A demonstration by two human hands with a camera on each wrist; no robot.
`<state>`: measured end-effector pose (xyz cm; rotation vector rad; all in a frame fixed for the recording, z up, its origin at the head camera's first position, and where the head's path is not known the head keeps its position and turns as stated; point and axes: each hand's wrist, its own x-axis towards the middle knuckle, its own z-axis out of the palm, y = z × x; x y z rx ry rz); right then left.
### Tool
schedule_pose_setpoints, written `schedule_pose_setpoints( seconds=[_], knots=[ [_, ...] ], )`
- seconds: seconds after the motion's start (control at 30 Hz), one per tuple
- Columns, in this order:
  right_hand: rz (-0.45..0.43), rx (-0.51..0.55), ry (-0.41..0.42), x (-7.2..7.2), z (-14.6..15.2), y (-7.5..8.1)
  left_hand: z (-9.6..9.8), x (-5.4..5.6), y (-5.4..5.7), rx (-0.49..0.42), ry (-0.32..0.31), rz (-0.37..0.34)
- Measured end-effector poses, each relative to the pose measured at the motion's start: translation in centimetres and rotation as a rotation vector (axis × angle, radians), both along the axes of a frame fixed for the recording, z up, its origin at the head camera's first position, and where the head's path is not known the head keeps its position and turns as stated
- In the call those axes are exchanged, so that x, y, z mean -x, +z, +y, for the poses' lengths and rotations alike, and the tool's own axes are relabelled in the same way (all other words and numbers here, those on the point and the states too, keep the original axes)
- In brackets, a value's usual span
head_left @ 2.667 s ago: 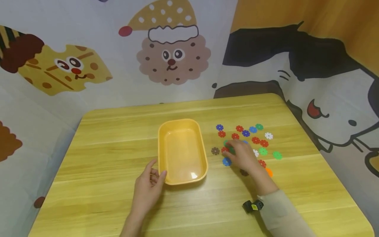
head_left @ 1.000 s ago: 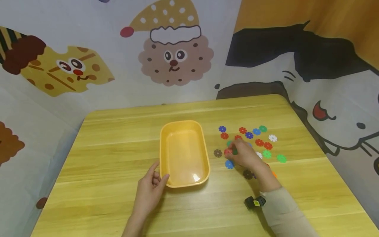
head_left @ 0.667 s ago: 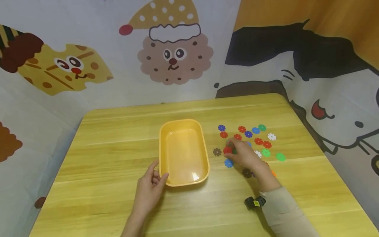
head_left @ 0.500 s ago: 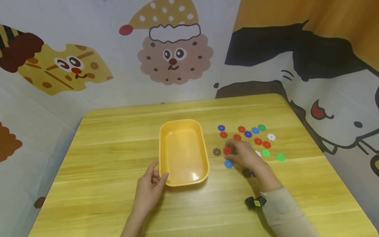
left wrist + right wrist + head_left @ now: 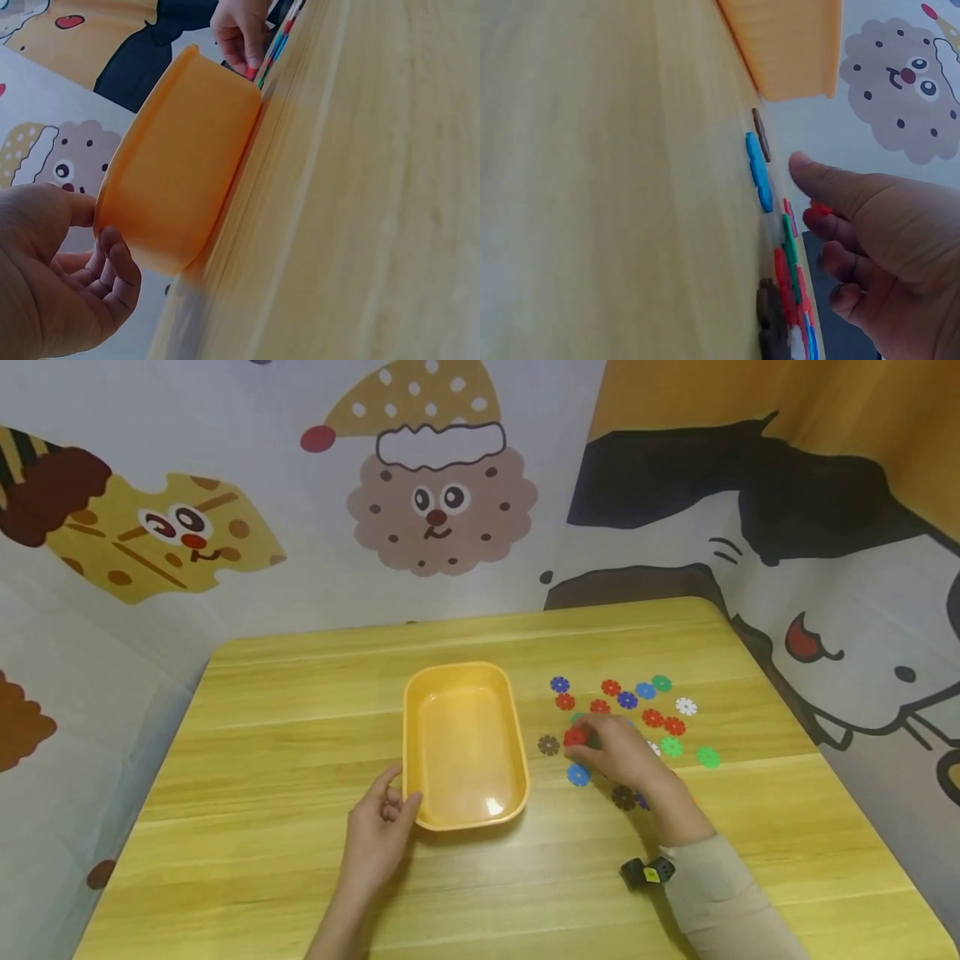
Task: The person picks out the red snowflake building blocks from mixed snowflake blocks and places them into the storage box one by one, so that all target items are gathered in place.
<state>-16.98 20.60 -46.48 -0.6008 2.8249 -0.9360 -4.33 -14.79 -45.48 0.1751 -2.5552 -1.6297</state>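
Observation:
In the head view a yellow plastic tray sits mid-table. My left hand holds its near left corner, thumb over the rim; the left wrist view shows the fingers curled against the outer wall. To the right of the tray, my right hand pinches a red snowflake disc just above the table. Only a sliver of that red disc shows behind the thumb in the right wrist view. A brown snowflake disc and a blue one lie close by. My right hand covers part of the pile.
Several more snowflake discs lie flat on the right, among them a dark blue disc, a white disc and a green disc. A black wrist camera is on the right wrist. A printed cloth hangs behind the wooden table.
My right hand has taken hold of the red disc, which lay beside its fingertips earlier, and tilted it up slightly. My left hand and the tray have stayed in place.

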Motion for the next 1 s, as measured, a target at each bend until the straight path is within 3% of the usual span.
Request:
schedule_pose_setpoints(
  seconds=[0.13,0.47,0.8,1.0],
  knots=[
    [0.059,0.042,-0.017,0.3,-0.4,0.3,0.1,0.2,-0.3,-0.035,0.003,0.002],
    [0.107,0.131,-0.087,0.5,-2.1,2.2,0.6,0.4,-0.4,-0.064,-0.006,0.037],
    [0.17,0.2,-0.054,1.0,-4.5,3.2,1.0,0.4,-0.4,-0.075,-0.013,0.019],
    [0.136,0.221,-0.038,1.2,-5.7,3.4,1.0,0.5,-0.5,-0.09,-0.029,0.014]
  ],
)
